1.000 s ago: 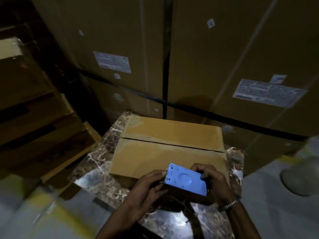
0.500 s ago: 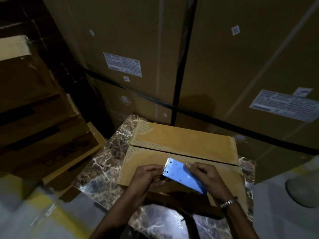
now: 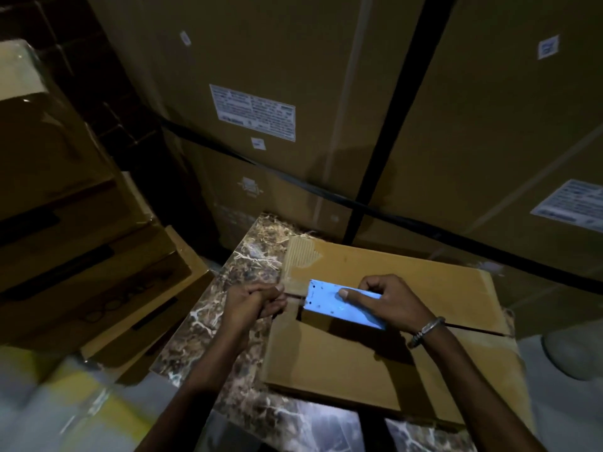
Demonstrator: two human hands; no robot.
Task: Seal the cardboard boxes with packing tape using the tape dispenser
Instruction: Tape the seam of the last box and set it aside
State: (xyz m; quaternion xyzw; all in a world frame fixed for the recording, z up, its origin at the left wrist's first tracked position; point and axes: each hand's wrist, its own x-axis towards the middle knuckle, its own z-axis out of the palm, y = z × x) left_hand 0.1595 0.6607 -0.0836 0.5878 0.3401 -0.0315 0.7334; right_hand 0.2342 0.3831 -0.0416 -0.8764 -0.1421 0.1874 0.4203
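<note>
The right hand (image 3: 390, 301) grips the blue tape dispenser (image 3: 342, 305) from above, thumb laid flat across its top face and the other fingers curled over the far side, a metal bracelet (image 3: 424, 331) on the wrist. The dispenser sits on the seam (image 3: 470, 327) between the two flaps of the cardboard box (image 3: 342, 363), close to the box's left end, its toothed end facing left. The left hand (image 3: 253, 300) is just beside that end, fingers curled tight into a fist at the box's left edge; whether it pinches a tape end is too dim to tell. Both forearms reach in from the near edge. The box lies flat on a marble-patterned table (image 3: 228, 337), filling its right part up to the right edge. Tall cartons (image 3: 261, 60) bound with black straps stand behind the table's far edge, and more stacked boxes (image 3: 65, 256) sit off its left side.
</note>
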